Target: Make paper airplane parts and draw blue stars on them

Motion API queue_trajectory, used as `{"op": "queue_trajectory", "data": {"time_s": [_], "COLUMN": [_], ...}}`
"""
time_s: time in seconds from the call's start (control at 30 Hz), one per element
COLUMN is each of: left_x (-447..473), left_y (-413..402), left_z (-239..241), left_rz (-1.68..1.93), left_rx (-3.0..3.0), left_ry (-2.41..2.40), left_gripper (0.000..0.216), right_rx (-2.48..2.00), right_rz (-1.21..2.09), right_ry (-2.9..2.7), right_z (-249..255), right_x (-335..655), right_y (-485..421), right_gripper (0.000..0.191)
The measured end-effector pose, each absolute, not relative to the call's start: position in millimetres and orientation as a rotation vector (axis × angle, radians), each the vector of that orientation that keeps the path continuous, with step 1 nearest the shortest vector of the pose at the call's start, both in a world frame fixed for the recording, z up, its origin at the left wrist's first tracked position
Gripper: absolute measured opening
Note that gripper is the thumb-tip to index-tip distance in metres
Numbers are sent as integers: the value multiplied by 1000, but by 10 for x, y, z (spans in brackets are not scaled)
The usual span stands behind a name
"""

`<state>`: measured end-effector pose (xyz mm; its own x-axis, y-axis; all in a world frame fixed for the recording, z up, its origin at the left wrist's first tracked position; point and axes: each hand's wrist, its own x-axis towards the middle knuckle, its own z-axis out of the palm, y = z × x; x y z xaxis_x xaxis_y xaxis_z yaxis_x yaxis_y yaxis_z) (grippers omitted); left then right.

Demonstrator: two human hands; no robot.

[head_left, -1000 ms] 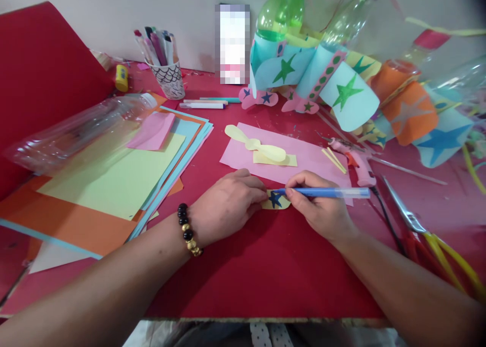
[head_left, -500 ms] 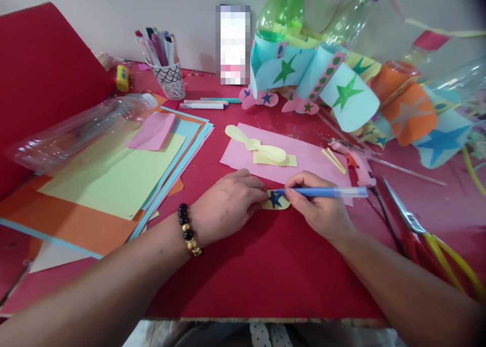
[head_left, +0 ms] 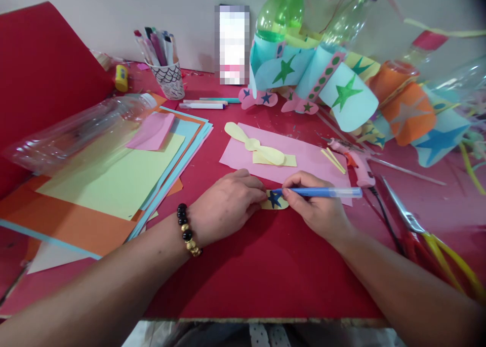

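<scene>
My right hand is closed round a blue marker, whose tip rests on a dark blue star drawn on a small yellow paper cutout. My left hand, with a beaded bracelet at the wrist, has its fingers curled and pressed on the cutout's left end, pinning it to the red table. Just behind lies a pink sheet with pale yellow paper shapes on it.
A stack of coloured paper and a clear plastic bottle lie at the left. A cup of markers stands behind. Decorated bottles crowd the back right. A pink glue gun and yellow-handled scissors lie at the right.
The marker has shifted very slightly left over the star. Both hands stay in the same place on the cutout.
</scene>
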<state>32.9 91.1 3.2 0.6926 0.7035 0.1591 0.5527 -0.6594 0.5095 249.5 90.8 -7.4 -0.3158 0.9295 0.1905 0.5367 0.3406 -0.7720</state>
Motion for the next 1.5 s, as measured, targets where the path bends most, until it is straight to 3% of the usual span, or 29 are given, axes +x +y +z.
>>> {"op": "queue_trajectory", "data": {"time_s": [1.23,1.4,1.5], "left_x": [321,305,281], "left_y": [920,923,944], "left_z": [4,34,58], "left_rz": [487,500,517], "left_rx": [2508,2501,2472], "left_ry": [995,1028,1063], "left_gripper": [15,18,26], "right_rx": [-1161,-1142,-1119], "right_rz": [1002,991,962], "right_ry": [-1843,-1697,-1634], "right_z": [-56,-77,-72], "right_x": [2574,2592,2604], "right_y": [904,929,958], "right_gripper": [11,7,15]}}
